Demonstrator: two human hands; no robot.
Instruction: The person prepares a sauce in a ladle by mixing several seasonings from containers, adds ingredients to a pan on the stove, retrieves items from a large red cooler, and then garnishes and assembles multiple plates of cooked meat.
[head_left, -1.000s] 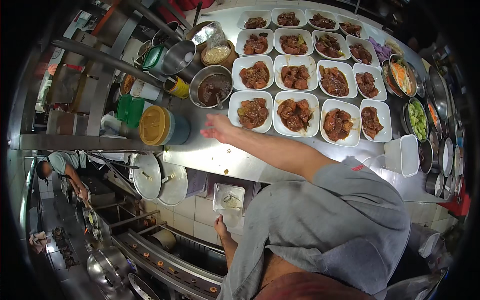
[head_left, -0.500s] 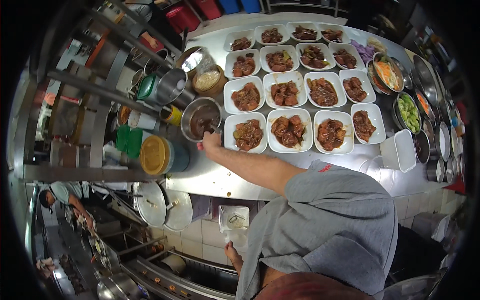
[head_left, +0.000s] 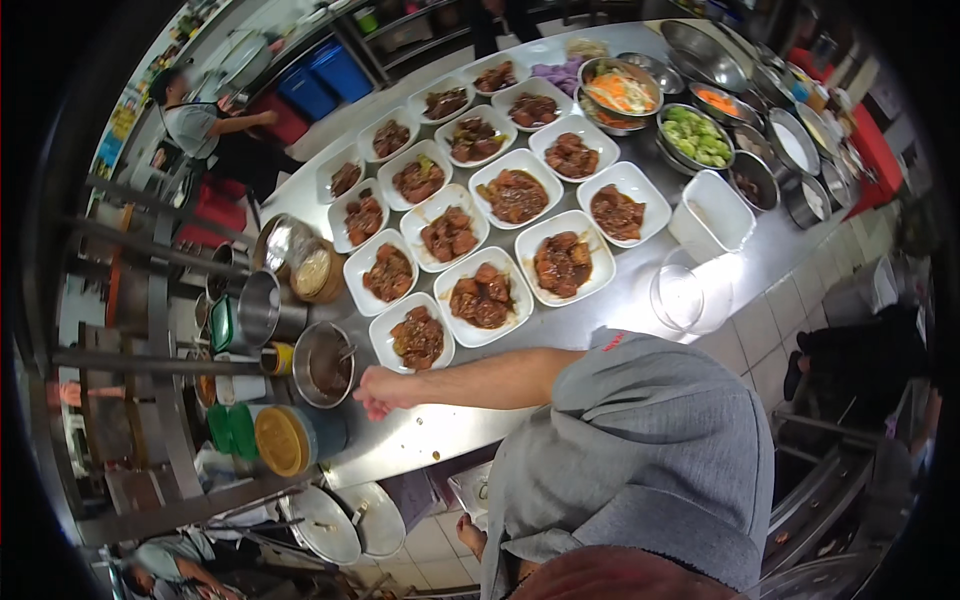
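Head view shows a steel bowl of brown sauce beside a hand whose grip I cannot tell.

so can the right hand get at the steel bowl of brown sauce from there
Most likely yes: the right hand is right beside the rim of the steel bowl, nothing appears to stand between them, and the bowl's top looks uncovered.

view swung round: co-worker and blue bins upper left now much fuller in frame, orange-knobbed stove gone from sight. right hand, spread and apart from steel bowl a second ago, now curled just beside its rim. metal pan now mostly hidden.
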